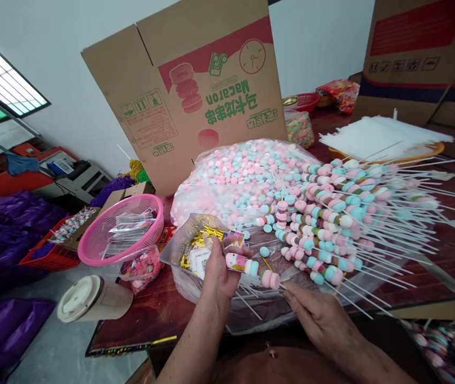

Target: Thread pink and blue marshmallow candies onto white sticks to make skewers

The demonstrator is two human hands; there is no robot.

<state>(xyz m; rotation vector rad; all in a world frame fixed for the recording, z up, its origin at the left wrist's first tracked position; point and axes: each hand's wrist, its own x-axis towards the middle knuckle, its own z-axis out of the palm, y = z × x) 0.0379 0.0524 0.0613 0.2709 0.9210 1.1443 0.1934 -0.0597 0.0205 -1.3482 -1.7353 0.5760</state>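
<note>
A marshmallow skewer (254, 267) in pink, white, blue and green lies slantwise between my hands. My left hand (220, 266) is closed around its left end, where a pink and gold printed piece shows. With thumb and fingers pinched, my right hand (317, 309) grips the thin stick just below the lowest pink marshmallow. Behind my left hand is an open clear bag (175, 250) holding gold twist ties (207, 234) and small printed cards (199, 261). Many finished-looking marshmallow skewers (331, 213) are piled to the right, their white sticks pointing right.
A big clear bag of loose marshmallows (243, 170) stands before an upright carton (227, 69). White sticks (379, 136) fill a tray at back right. A pink basket (87, 242), a small bag of pink candies (143, 266) and a lidded cup (111, 300) are at left.
</note>
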